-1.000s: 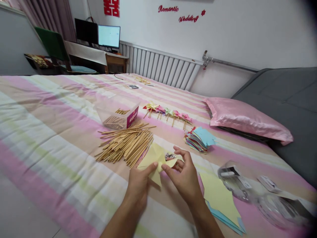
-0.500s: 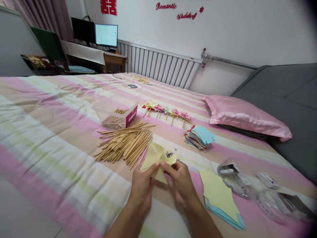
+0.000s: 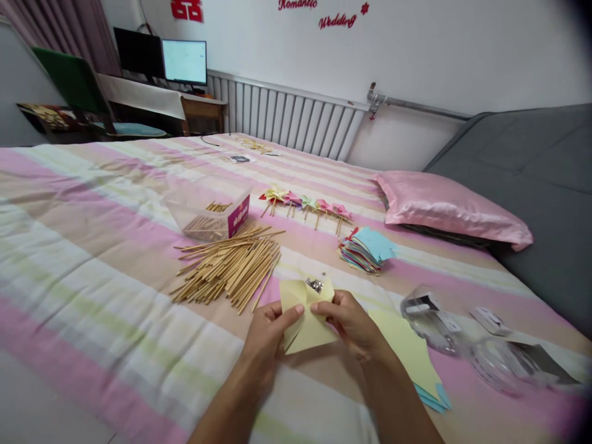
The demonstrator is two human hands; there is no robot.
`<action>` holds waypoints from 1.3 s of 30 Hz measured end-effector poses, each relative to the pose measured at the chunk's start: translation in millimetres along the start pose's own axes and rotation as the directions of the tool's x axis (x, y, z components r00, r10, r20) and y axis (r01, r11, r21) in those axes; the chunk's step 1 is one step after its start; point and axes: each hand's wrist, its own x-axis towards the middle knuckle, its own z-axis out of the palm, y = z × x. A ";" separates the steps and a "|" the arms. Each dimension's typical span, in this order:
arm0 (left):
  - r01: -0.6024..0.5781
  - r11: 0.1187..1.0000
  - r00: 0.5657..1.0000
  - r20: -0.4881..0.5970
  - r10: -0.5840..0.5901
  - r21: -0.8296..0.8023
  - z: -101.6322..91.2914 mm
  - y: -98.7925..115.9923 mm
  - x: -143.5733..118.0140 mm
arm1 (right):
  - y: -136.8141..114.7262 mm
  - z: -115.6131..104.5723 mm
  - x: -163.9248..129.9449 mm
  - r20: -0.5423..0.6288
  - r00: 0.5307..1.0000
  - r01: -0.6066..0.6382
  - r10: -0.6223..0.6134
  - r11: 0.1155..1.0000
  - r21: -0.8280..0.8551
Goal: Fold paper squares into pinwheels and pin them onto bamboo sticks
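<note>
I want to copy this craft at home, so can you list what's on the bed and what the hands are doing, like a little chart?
Left hand: pinches the folded pale yellow paper sheet
Right hand: pinches the same sheet
Left of sheet: pile of thin wooden sticks
Beyond sticks: clear plastic box
Far row: small coloured paper pinwheels
Right: stack of coloured paper squares

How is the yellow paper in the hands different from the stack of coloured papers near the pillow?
The yellow paper is a single folded sheet, gripped by the left hand and right hand. The coloured stack is many sheets in mixed colours, lying untouched on the bedspread. Both are craft paper.
</note>
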 end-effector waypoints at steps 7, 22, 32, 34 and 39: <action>-0.007 0.995 1.000 -0.029 0.010 0.098 -4.1 -3.7 4.4 | 0.9 0.4 -1.2 0.082 0.995 0.062 -0.052 0.989 -0.134; -0.063 0.997 0.981 -0.182 0.068 0.034 -4.4 0.5 4.4 | -4.2 8.8 -4.0 -0.019 0.985 0.167 -0.170 0.980 -0.109; -0.108 0.993 0.971 -0.219 0.094 -0.053 -7.1 -0.3 6.2 | 0.5 7.9 -3.5 -0.235 0.830 0.438 -0.507 0.851 -0.289; -0.140 0.986 0.960 -0.255 0.113 -0.089 -9.4 1.7 7.2 | -4.5 8.2 -11.6 -0.194 0.800 0.469 -0.568 0.793 -0.390; -0.169 0.974 0.955 -0.268 0.125 -0.149 -15.9 6.5 10.0 | -15.3 5.7 -28.0 0.230 0.920 0.391 -0.317 0.751 -0.532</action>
